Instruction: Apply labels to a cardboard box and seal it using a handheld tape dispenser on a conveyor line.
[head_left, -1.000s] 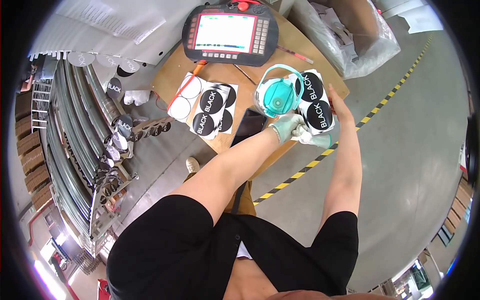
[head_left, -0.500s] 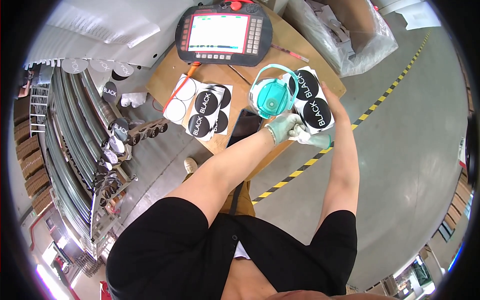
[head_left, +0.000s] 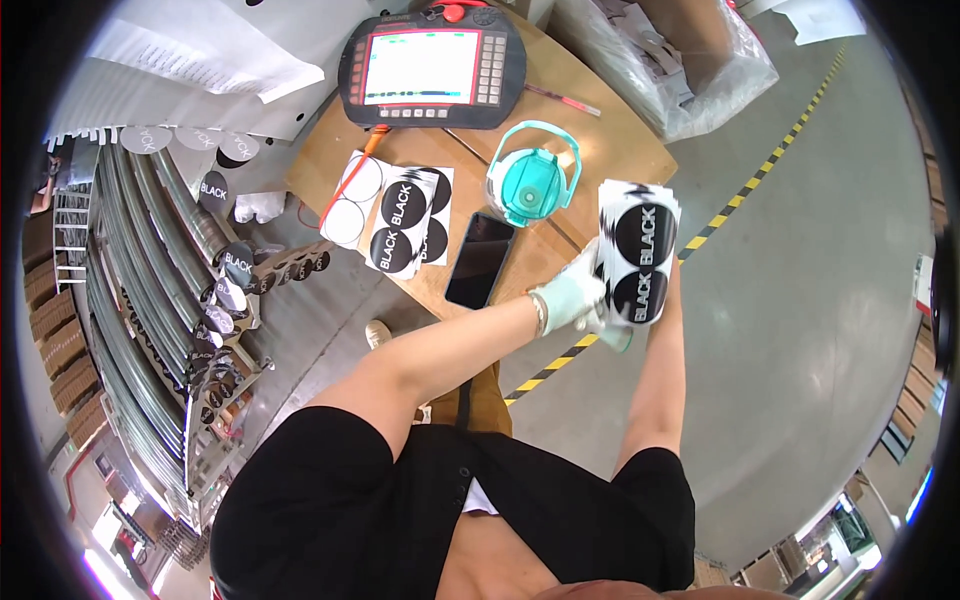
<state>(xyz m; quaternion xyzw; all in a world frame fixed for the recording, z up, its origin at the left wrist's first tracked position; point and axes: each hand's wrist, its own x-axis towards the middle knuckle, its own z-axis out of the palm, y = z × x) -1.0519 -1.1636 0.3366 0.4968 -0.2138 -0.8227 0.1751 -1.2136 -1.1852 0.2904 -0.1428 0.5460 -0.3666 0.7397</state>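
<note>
A stack of white sticker sheets with round black labels is held up off the table's right edge. My left hand, in a pale glove, is closed at the stack's left edge. A loose pale glove with a green cuff hangs below those fingers, seemingly pinched in the same hand. My bare right hand grips the stack from its right side; its fingers are mostly hidden behind the sheets. Left of the stack stands a clear bottle with a turquoise lid and raised carrying loop. A dark phone lies nearer me.
On the wooden table are more black-label sheets, blank round-label sheets, a control pendant with a lit screen and a red pen. A plastic-lined box stands beyond. Metal rails run at left.
The stack has come away from beside the bottle, toward me, and is now lifted past the table edge. My left hand has moved with it. My right hand has slid behind the sheets.
</note>
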